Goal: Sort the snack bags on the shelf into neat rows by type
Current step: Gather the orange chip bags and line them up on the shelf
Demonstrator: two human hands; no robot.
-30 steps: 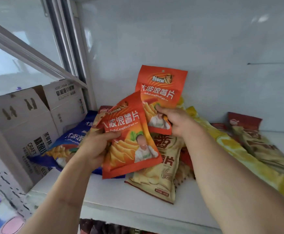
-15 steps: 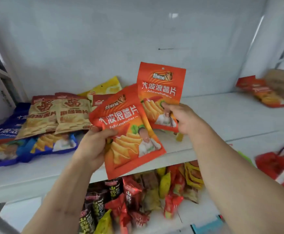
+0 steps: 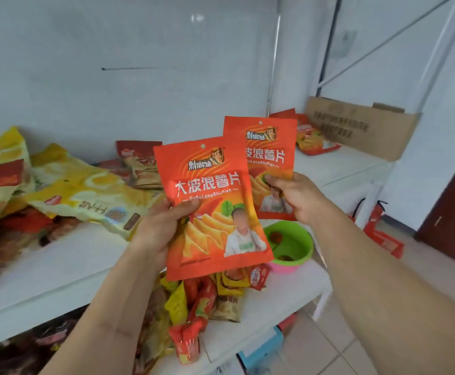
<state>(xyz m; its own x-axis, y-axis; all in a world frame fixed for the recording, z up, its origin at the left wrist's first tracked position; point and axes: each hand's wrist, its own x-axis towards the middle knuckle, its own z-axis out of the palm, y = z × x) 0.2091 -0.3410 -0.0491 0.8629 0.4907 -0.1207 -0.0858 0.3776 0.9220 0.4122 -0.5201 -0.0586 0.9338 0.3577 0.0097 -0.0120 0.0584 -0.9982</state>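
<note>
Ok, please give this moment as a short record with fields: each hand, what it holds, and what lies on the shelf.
left hand: grips front orange chip bag
right hand: pinches rear orange chip bag, partly behind the front one
shelf: yellow bags lying in a loose pile, left
far right of shelf: cardboard box
lower shelf: green bowl

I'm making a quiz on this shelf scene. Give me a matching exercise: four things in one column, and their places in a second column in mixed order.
Things:
1. near orange chip bag
2. far orange chip bag
3. green bowl
4. cardboard box

Places:
A. on the lower shelf, under the right hand
B. at the far right end of the upper shelf
C. held in the left hand
D. held in the right hand

Pairs: 1-C, 2-D, 3-A, 4-B
</note>
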